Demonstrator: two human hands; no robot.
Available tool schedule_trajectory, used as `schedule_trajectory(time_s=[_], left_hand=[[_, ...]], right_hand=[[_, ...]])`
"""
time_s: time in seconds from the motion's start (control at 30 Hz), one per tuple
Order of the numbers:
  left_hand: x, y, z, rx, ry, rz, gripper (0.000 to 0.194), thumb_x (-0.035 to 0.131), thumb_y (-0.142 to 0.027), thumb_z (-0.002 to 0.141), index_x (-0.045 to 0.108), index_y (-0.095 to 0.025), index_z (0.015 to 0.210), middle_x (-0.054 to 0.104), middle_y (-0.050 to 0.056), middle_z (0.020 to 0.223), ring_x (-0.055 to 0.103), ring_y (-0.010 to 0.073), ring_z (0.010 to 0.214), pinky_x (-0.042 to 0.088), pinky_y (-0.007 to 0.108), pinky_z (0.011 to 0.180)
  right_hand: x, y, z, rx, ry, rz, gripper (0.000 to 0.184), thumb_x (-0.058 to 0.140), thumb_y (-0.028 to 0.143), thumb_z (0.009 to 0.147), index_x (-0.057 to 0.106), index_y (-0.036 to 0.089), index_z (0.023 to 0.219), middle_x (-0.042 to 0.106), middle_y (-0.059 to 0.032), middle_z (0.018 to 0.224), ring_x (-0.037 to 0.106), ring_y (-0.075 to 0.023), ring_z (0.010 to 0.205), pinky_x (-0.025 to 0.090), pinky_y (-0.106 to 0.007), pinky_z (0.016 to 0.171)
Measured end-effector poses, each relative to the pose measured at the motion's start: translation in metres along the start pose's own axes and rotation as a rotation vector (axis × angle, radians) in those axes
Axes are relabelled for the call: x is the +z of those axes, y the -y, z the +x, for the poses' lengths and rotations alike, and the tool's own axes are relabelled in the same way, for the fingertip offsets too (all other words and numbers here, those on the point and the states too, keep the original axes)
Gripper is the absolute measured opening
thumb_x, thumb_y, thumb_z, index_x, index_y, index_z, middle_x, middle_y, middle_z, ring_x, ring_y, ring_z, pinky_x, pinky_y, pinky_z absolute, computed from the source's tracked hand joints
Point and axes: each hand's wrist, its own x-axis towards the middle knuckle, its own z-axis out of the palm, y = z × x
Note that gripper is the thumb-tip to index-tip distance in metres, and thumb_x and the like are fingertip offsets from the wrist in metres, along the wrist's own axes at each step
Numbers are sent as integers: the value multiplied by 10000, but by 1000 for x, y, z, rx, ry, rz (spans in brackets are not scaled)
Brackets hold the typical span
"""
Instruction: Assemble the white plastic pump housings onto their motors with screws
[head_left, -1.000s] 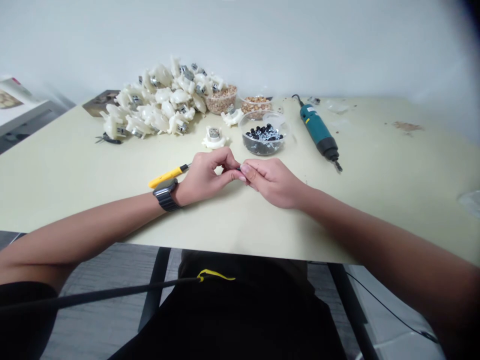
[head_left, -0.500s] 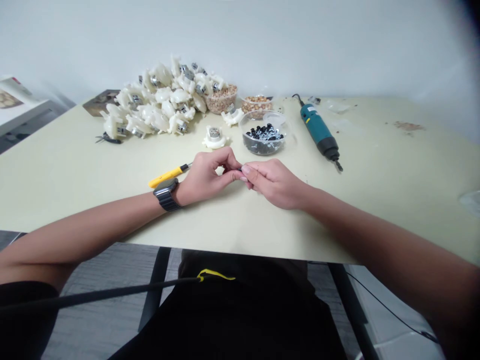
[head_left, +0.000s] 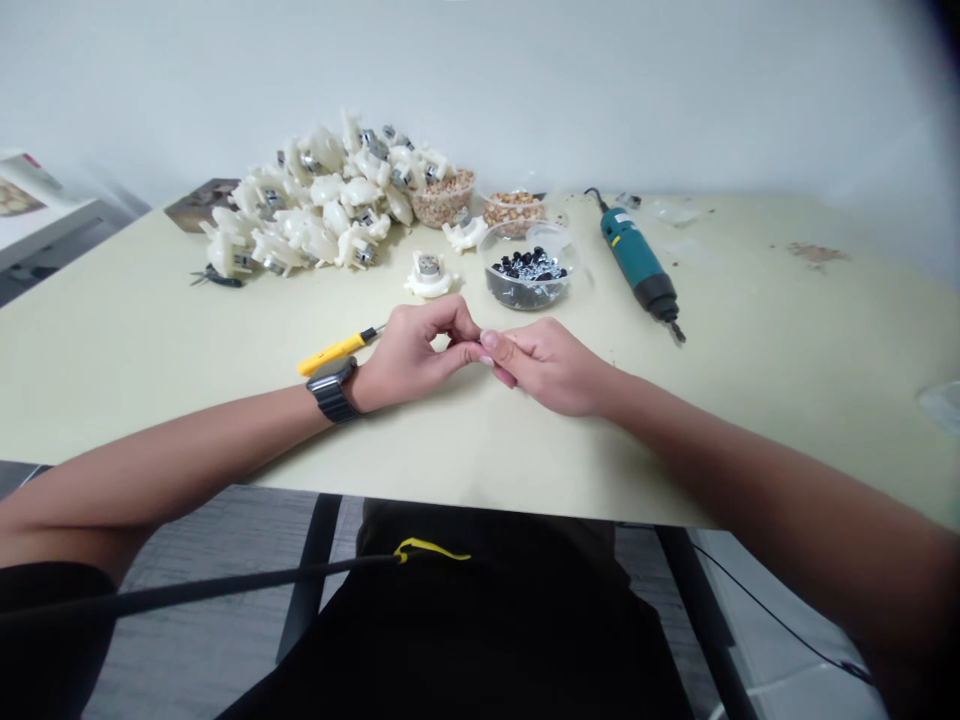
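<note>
Two bare hands meet just above a pale table (head_left: 450, 455), near the middle; the left hand (head_left: 411, 350), below a dark watch (head_left: 332, 388), has thumb and forefinger curved into a narrow pinch; the right hand (head_left: 556, 368) is closed, its thumb pressing at the same spot; a small dark piece (head_left: 478, 342) sits between their fingertips, mostly hidden, too small to identify.

Compared with half a second ago, hands and surroundings are almost unmoved; only the fingertips have shifted, with more of a finger showing below the right thumb; this suggests fine handling of the piece, still in progress.

A yellow-handled tool (head_left: 331, 353) lies to the left, partly behind the left hand; on the far side are a white part (head_left: 430, 286), a clear bowl (head_left: 517, 300) of black and silver pieces and, farther right, a green power tool (head_left: 636, 262).
</note>
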Motion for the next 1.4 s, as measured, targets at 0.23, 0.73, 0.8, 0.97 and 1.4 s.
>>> schedule_trajectory(time_s=[0.23, 0.73, 0.8, 0.97, 1.4], left_hand=[[2, -2, 0, -100, 10, -101, 536, 867, -686, 812, 641, -200, 810, 759, 37, 749, 689, 145, 670, 547, 278, 631], [1, -2, 0, -34, -16, 37, 496, 885, -616, 836, 647, -184, 785, 735, 18, 709, 638, 115, 626, 494, 233, 596], [2, -2, 1, -43, -15, 1, 493, 900, -596, 828, 640, -180, 782, 724, 12, 695, 619, 106, 613, 485, 222, 583], [4, 2, 2, -132, -29, -128, 527, 916, -617, 795, 630, -174, 782, 731, 16, 730, 637, 110, 646, 531, 224, 621], [2, 4, -1, -117, 37, -101, 508, 904, -609, 815, 643, -173, 808, 767, 42, 768, 717, 142, 714, 571, 252, 681]], right_hand=[[1, -1, 2, -46, -165, -117, 580, 590, 746, 1043, 569, 214, 813, 481, 44, 667, 395, -116, 602, 288, -293, 557], [5, -8, 0, -165, -219, -344, 513, 445, 496, 1169, 572, 198, 772, 512, 27, 648, 438, -114, 603, 289, -310, 608], [5, -6, 1, -133, -215, -296, 537, 412, 508, 1174, 533, 201, 751, 492, 29, 642, 433, -112, 596, 289, -309, 598], [0, -1, 3, -81, -133, -249, 403, 459, 398, 1143, 496, 209, 788, 480, 39, 672, 436, -108, 611, 304, -292, 589], [6, -1, 4, -6, -90, -34, 629, 371, 585, 1169, 544, 204, 699, 522, 24, 584, 471, -104, 537, 355, -281, 579]])
